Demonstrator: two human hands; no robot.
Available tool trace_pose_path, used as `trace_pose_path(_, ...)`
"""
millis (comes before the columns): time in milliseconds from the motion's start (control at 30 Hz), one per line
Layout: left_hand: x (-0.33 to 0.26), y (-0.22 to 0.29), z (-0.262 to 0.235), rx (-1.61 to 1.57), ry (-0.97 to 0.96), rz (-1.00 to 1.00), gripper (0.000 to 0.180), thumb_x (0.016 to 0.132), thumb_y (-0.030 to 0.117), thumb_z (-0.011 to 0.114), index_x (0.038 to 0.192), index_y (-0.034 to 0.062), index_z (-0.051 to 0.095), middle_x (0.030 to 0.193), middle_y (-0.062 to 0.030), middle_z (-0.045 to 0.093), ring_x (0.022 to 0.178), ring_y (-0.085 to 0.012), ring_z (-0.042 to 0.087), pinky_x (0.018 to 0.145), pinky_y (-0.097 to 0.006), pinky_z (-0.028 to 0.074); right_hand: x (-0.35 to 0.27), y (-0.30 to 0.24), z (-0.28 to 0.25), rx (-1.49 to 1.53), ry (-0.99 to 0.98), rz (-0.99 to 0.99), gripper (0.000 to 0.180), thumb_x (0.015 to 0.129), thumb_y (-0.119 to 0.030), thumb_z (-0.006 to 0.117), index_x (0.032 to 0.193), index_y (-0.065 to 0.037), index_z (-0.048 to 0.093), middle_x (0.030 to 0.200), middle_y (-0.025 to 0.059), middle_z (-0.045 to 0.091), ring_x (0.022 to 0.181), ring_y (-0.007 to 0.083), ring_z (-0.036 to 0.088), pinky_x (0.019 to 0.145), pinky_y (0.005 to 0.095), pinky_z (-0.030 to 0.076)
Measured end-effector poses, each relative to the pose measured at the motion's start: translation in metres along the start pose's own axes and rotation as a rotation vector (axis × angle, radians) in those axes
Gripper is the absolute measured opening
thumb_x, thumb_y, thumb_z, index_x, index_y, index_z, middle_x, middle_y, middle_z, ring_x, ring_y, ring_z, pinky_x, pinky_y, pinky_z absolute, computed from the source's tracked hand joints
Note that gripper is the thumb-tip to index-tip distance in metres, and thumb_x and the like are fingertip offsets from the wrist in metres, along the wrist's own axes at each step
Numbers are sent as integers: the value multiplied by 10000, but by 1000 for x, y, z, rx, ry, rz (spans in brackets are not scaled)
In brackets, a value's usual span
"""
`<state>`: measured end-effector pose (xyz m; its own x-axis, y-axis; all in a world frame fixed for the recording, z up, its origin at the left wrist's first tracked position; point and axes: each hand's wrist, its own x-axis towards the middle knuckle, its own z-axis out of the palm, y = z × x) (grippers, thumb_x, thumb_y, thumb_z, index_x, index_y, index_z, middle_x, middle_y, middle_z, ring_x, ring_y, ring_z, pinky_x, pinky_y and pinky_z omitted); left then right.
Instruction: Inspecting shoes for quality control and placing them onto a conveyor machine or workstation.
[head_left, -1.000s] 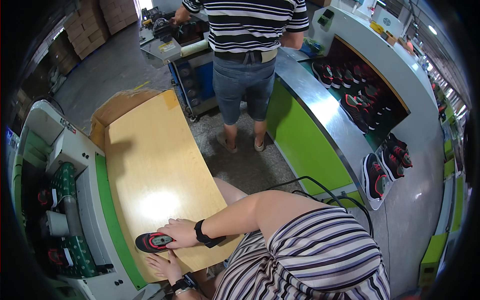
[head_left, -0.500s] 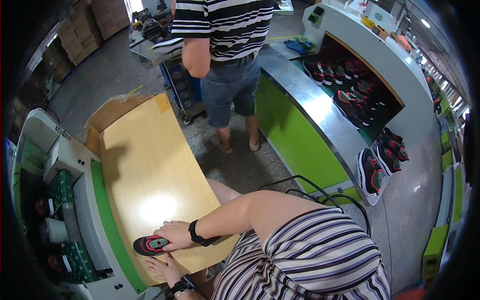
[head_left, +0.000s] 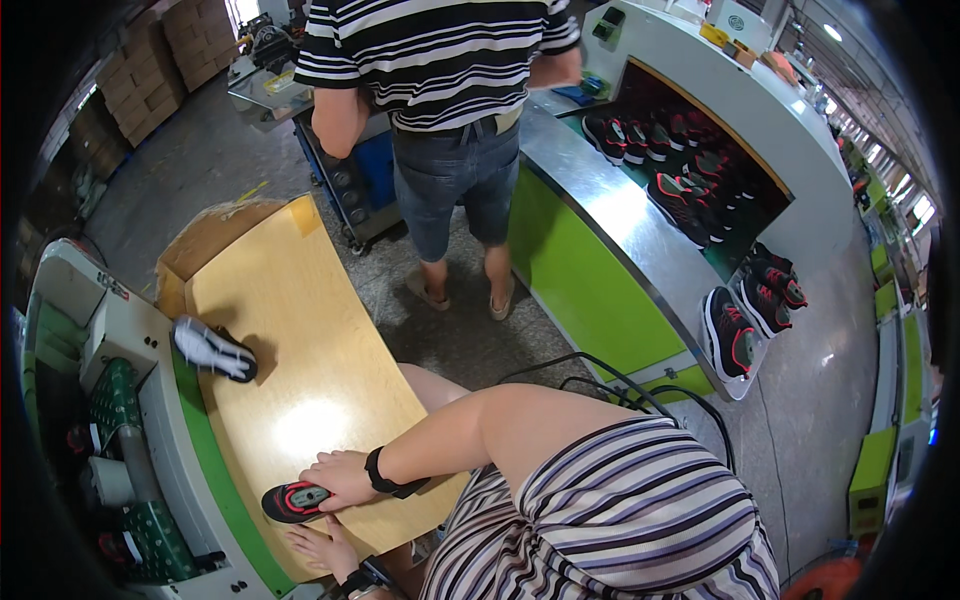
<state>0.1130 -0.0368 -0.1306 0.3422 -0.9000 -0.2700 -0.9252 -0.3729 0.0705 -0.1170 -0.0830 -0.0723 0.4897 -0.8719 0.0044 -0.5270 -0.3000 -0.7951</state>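
Observation:
A black sneaker with red trim (head_left: pixel 284 503) lies on the near end of the wooden tabletop (head_left: pixel 300 330), toe toward the machine on the left. My right hand (head_left: pixel 340 478), a black band on its wrist, is closed over the heel end of this sneaker. Close beside it my left hand (head_left: pixel 322 548) lies with fingers spread and holds nothing; whether its thumb touches the shoe I cannot tell. Farther up the board a second dark shoe (head_left: pixel 213 350) shows its pale sole near the green edge. It looks blurred, and whether it rests on the wood is unclear.
Left of the board stands a machine with green patterned pads (head_left: pixel 115 395). Ahead, a person in a striped shirt (head_left: pixel 430 70) stands facing away. To the right, a metal-topped counter (head_left: pixel 610 200) carries rows of sneakers (head_left: pixel 690 210). Black cables (head_left: pixel 640 395) loop beside my arm.
The second shoe has appeared on the far left part of the board. The other person has shifted their arms and feet. Both my hands keep nearly the same place.

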Motion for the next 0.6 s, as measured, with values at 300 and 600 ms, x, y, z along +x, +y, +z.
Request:
trace_pose_path(300,-2,0,-5,28,-18,-1,932,988,656,474,1645,137,64,1717,-150,-1,1574,-384,19,1159,-726,79,0,-1,2,-5,17,-21,562,863,-397,671,1279,-49,526,1089,155,647,1055,351,566,932,461,472)
trace_pose_path(600,-4,9,2,31,-22,23,951,978,672,474,1645,133,63,1714,-162,11,1572,-386,31,1180,-693,91,-7,10,1,-3,63,-19,548,840,-405,680,1239,-53,547,1098,167,652,1077,358,575,936,478,482)
